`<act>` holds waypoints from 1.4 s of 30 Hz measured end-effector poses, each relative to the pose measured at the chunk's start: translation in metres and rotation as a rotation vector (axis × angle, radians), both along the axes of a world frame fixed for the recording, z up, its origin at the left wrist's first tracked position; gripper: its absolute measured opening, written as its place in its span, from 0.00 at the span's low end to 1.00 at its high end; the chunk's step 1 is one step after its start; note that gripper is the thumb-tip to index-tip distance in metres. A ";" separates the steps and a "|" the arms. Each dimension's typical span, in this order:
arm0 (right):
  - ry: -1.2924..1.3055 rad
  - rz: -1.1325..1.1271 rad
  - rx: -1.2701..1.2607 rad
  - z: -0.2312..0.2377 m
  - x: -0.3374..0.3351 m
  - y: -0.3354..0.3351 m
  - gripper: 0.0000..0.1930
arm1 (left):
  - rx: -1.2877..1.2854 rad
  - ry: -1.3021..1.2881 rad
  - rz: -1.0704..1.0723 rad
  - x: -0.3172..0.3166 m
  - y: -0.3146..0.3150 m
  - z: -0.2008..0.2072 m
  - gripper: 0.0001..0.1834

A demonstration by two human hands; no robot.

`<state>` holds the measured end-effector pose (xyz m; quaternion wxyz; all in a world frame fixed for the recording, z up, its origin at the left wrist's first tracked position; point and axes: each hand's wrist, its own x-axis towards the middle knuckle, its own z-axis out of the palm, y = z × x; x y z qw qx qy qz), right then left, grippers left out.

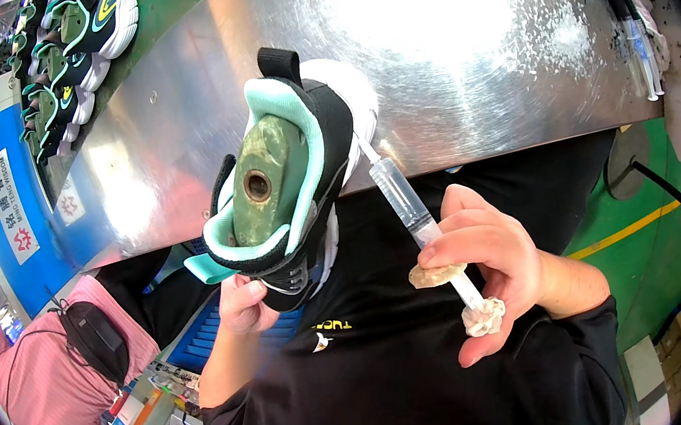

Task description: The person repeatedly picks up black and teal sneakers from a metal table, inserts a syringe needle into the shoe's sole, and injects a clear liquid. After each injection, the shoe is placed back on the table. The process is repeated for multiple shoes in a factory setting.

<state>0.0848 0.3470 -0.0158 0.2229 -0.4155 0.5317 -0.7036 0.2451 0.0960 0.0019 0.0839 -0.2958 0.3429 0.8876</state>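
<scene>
1. The left hand [242, 304] is wrapped tight around the front of a black sneaker with mint lining and a white sole [296, 186], holding it up in the middle, near the person's chest.
2. The shoe stands on end, heel up and far, toe down in the hand. Its long side runs up and down.
3. A hard green shoe form [267, 179] fills it, so it likely feels stiff and a bit heavy.
4. The right hand [498, 265] pinches a clear plastic syringe [408, 203], its tip touching the heel. It looks light and slippery.
5. The shiny metal table [465, 50] lies behind.
</scene>
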 end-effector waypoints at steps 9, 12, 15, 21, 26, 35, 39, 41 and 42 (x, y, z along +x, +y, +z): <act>-0.030 0.028 0.038 0.013 0.002 -0.006 0.38 | 0.152 0.022 0.040 0.010 0.015 -0.015 0.44; -0.044 0.051 0.030 0.018 0.004 -0.008 0.38 | 0.236 -0.009 0.000 0.010 0.017 -0.013 0.45; -0.033 0.057 0.034 0.022 0.004 -0.008 0.38 | 0.293 -0.041 0.018 0.007 0.026 -0.013 0.46; -0.070 0.110 0.063 0.034 0.005 -0.007 0.40 | 0.477 0.003 0.001 0.009 0.026 -0.030 0.41; -0.205 0.207 0.136 0.057 0.001 0.003 0.41 | 0.723 0.084 -0.043 0.003 0.028 -0.039 0.37; -0.297 0.249 0.352 0.110 -0.003 0.041 0.40 | 0.806 0.188 -0.144 -0.036 0.048 -0.028 0.24; -0.227 0.175 0.403 0.128 0.002 0.055 0.37 | 0.891 0.241 -0.234 -0.048 0.062 -0.036 0.18; -0.201 0.213 0.455 0.138 -0.002 0.062 0.39 | 0.848 0.326 -0.277 -0.062 0.067 -0.035 0.18; -0.183 0.203 0.469 0.141 -0.002 0.066 0.39 | 0.849 0.322 -0.282 -0.067 0.071 -0.036 0.18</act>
